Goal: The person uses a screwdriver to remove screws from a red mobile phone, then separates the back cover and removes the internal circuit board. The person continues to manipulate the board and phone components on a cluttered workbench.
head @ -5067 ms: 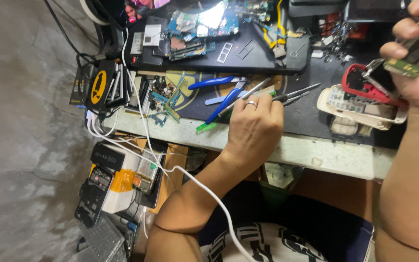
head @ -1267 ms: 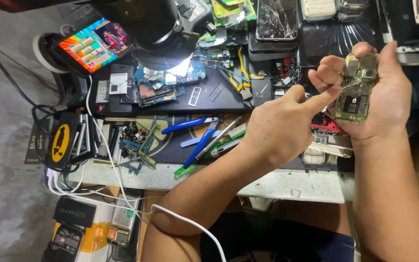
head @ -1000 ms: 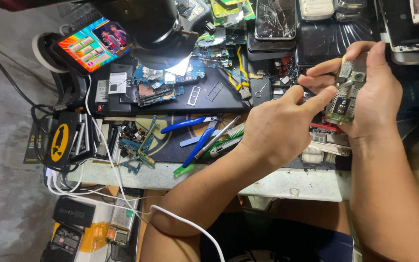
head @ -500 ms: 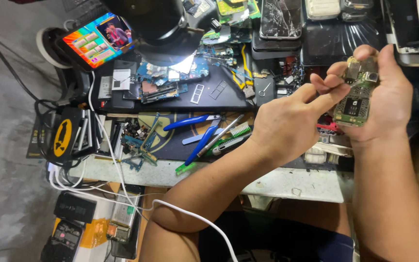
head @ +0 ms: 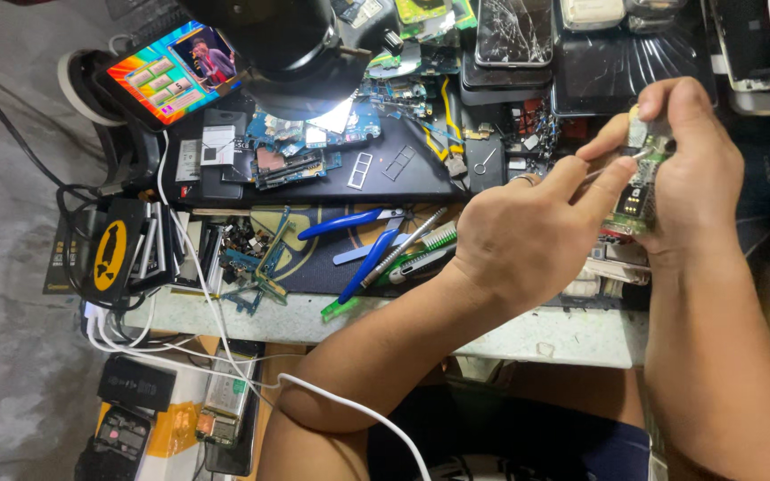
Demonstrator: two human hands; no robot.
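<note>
circuit board, small and green, sits upright in your right hand, which is closed around it above the right end of the workbench. your left hand is pinched shut on a thin metal tool whose tip touches the board's upper part. half a second ago the board leaned more to the right and the pinch sat lower; now you have turned it nearer upright and brought the tip higher on it, so the work looks to be moving along the board, not ending.

along the workbench's near edge lie blue-handled pliers and a green-handled tool. no tray or box shows its contents clearly; loose boards lie on the dark mat under the lamp. a cracked phone lies at the far edge, a lit phone at the far left corner.
</note>
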